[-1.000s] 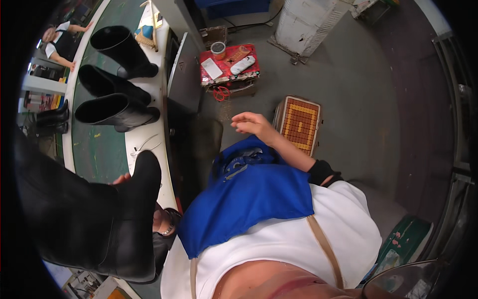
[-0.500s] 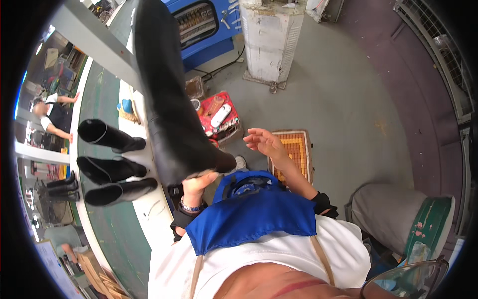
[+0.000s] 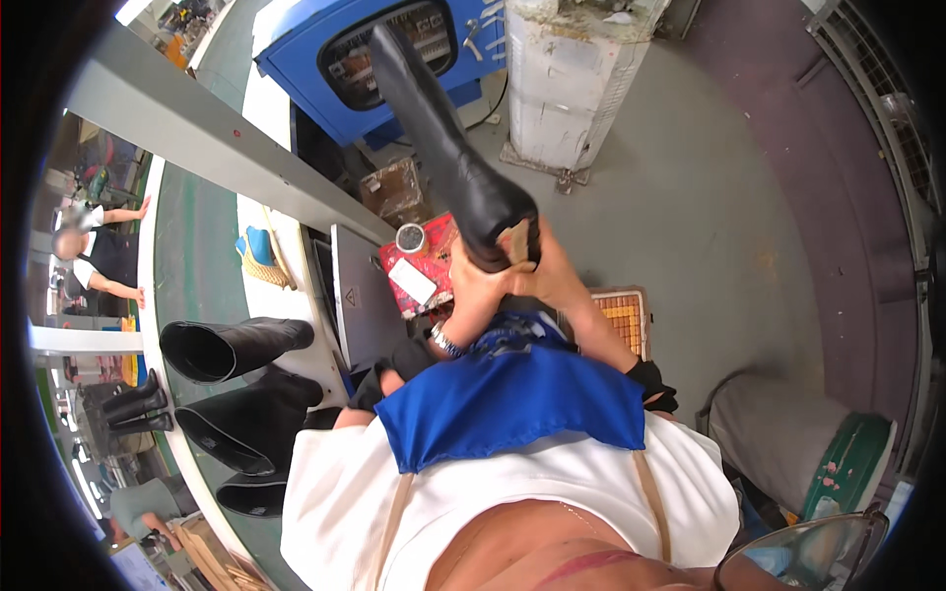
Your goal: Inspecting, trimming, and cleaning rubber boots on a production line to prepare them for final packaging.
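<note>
A tall black boot is held in front of me, its shaft pointing away to the upper left and its foot end toward me. My left hand grips the foot end from the left. From the other side my right hand wraps round the same end. A tan patch shows on the boot between my hands; what it is I cannot tell. To my left, a black boot lies on the green-topped bench, with another black boot nearer me and a third partly hidden.
A red box bearing a white device and a round tub stands beyond my left hand. Past it are a blue cabinet and a white metal column. A beaded seat mat lies right. Another person stands across the bench.
The boot has swung away from the bench to the middle, foot end toward me. My right hand, free before, now grips it too. The view has shifted, bringing the bench boots closer.
</note>
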Demonstrator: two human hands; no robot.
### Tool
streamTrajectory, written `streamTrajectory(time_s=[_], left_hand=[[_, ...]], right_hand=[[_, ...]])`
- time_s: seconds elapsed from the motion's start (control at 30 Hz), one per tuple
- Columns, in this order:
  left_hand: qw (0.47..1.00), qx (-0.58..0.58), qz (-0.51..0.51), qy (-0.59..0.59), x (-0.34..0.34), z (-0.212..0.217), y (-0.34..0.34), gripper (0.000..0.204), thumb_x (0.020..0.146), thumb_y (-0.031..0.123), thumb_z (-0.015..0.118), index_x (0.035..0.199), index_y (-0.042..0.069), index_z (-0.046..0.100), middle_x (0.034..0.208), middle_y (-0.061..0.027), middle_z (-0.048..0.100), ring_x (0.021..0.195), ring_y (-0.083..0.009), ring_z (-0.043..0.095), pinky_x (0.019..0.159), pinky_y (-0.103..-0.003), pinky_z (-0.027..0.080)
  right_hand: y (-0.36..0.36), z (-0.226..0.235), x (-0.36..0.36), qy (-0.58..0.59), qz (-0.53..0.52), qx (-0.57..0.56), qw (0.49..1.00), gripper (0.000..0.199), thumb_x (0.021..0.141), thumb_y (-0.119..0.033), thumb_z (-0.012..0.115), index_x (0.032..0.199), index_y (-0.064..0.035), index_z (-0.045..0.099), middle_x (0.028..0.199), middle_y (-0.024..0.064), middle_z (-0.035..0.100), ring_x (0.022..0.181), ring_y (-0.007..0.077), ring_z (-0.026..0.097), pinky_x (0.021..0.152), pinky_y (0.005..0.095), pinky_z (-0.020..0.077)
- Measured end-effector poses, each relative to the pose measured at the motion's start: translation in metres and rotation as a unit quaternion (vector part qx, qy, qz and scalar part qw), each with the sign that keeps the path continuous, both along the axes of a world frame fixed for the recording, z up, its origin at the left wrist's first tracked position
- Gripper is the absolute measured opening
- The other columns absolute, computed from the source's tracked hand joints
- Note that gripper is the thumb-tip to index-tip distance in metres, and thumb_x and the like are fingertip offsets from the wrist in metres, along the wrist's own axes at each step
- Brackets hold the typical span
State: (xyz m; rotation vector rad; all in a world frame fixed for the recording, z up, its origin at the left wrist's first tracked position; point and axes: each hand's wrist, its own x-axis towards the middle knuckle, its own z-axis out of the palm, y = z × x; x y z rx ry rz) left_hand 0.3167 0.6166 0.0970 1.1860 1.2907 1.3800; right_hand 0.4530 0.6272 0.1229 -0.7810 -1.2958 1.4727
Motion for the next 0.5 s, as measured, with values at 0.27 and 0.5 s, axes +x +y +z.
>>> streamTrajectory(time_s=[0.27, 0.5], left_hand=[[0.991, 0.055, -0.072, -0.100, 0.018, 0.014, 0.030, 0.086, 0.069, 0.022, 0.082, 0.132, -0.002, 0.029, 0.122, -0.0138, 0.049, 0.110, -0.0213, 0.053, 0.096, -0.035, 0.044], [0.973, 0.009, -0.158, -0.168, 0.026, -0.001, 0.061, 0.080, 0.072, 0.013, 0.077, 0.133, -0.002, 0.028, 0.122, -0.0133, 0.049, 0.112, -0.0209, 0.051, 0.097, -0.035, 0.042]], right_hand=[[0.025, 0.013, -0.001, -0.130, -0.196, 0.041, 0.971, 0.096, 0.053, -0.033, 0.089, 0.128, 0.0009, 0.038, 0.115, 0.0180, 0.060, 0.106, 0.0259, 0.060, 0.091, 0.0365, 0.0473], [0.065, -0.001, 0.018, -0.156, -0.247, 0.094, 0.952, 0.082, 0.054, -0.030, 0.088, 0.119, 0.0007, 0.047, 0.103, 0.0165, 0.064, 0.094, 0.0240, 0.065, 0.082, 0.0354, 0.0511]])
